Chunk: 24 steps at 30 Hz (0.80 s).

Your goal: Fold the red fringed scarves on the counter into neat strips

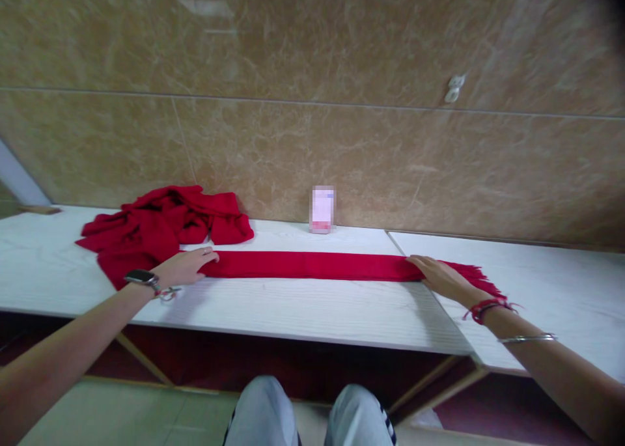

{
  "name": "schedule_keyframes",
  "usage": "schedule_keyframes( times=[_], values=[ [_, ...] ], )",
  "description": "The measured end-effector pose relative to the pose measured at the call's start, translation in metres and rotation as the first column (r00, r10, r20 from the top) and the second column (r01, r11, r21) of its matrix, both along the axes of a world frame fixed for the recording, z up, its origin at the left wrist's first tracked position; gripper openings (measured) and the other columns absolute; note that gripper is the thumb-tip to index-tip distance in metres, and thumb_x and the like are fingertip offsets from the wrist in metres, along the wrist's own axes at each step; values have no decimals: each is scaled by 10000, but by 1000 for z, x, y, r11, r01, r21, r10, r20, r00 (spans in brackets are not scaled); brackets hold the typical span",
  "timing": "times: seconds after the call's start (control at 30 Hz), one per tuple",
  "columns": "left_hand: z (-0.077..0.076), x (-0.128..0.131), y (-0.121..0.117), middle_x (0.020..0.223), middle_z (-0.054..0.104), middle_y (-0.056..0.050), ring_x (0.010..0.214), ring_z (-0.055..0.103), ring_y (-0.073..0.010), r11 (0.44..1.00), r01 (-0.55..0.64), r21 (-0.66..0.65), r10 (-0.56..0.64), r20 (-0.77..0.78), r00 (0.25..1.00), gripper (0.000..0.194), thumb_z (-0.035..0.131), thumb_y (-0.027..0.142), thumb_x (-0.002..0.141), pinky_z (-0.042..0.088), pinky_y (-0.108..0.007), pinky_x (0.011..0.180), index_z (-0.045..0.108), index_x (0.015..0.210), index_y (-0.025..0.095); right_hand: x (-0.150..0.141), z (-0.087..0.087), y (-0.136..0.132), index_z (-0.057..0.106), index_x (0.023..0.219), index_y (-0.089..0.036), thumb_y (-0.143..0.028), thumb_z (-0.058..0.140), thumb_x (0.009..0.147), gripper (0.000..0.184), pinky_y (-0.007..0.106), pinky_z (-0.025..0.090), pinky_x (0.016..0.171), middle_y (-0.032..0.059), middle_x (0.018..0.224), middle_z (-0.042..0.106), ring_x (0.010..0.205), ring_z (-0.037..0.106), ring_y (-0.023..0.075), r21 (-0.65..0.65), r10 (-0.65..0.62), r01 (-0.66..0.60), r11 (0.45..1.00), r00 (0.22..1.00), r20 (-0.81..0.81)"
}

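A red scarf (307, 265) lies across the white tabletop, folded lengthwise into a long, narrow strip. My left hand (190, 267), with a watch at its wrist, grips the strip near its left end, fingers bent over the cloth. At the other end my right hand (442, 280) holds the strip, its thumb and fingers closed about the fabric. Beyond the right hand a fringe (476, 277) spreads on the table. To the left, the strip runs under my left hand toward a crumpled heap of red cloth (168, 218); whether they are one piece I cannot tell.
A small white and pink box-like item (322, 209), blurred, stands at the back against the tiled wall (273, 146). A white hook-like fitting (454, 88) is on the wall. The white table (293, 309) has a seam at right and open compartments under its front edge, near my knees.
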<state>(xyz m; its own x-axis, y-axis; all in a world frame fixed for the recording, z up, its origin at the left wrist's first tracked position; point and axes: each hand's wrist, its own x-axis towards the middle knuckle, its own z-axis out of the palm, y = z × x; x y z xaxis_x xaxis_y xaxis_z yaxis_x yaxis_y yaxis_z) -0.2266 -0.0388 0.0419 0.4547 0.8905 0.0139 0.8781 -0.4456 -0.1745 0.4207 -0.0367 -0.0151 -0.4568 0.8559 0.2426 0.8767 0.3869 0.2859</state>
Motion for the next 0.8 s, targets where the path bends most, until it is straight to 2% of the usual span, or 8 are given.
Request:
schedule_keyframes(
  times=[0.1,0.2,0.27,0.37,0.5,0.6,0.7,0.8],
  values=[
    [4,13,2,1275,455,-92,1126,469,-255,1000,27,4,-27,28,999,533,513,147,702,370,-336,956,475,1232,197,4,-5,8,433,1262,-104,30,319,693,596,366,425,932,142,1242,531,1096,530,212,-29,29,-29,999,999,-13],
    [0,45,6,1388,350,-70,1221,384,-241,992,126,-21,-125,56,991,571,494,185,754,280,-346,1026,394,1314,233,-1,-3,17,436,1275,-117,-10,328,741,555,386,446,912,146,1224,547,1077,549,229,22,2,0,1000,998,-69],
    [-5,75,9,1437,278,-55,1289,284,-238,977,196,-83,-190,68,979,535,459,226,809,244,-357,1044,363,1334,247,-6,0,22,449,1272,-109,-53,330,786,504,388,459,896,165,1234,534,1083,545,246,55,-6,12,998,994,-111],
    [-10,126,11,1464,211,-45,1336,167,-228,944,284,-169,-270,105,957,496,376,329,889,175,-408,1063,283,1373,266,-9,0,23,460,1273,-150,-46,328,789,512,364,468,888,135,1243,534,1073,554,232,9,6,-5,1000,989,-148],
    [-11,193,12,1480,130,-48,1350,97,-237,893,371,-254,-343,148,928,543,336,445,901,100,-475,1063,195,1398,277,2,-8,20,450,1285,-211,-15,361,736,590,370,459,904,87,1253,533,1060,564,218,-56,-22,13,998,986,-166],
    [-11,231,13,1481,118,-51,1351,82,-243,861,433,-265,-400,172,900,550,307,485,902,84,-506,1055,197,1397,272,12,-12,17,451,1284,-155,10,349,710,606,382,440,929,121,1281,497,1099,536,227,-67,-48,38,997,987,-153],
    [-15,256,15,1482,119,-43,1351,78,-249,846,467,-258,-429,190,883,542,294,485,907,95,-515,1051,197,1397,276,15,-8,16,464,1270,-105,33,343,683,614,367,408,967,143,1284,489,1143,498,218,-117,-67,50,992,987,-147],
    [-18,266,16,1483,119,-38,1350,79,-253,850,466,-247,-427,195,883,522,281,470,915,90,-530,1045,192,1397,290,18,9,18,504,1241,-154,-22,445,665,595,345,395,981,101,1275,509,1149,492,216,-273,-111,59,960,978,-178]
  ],
)
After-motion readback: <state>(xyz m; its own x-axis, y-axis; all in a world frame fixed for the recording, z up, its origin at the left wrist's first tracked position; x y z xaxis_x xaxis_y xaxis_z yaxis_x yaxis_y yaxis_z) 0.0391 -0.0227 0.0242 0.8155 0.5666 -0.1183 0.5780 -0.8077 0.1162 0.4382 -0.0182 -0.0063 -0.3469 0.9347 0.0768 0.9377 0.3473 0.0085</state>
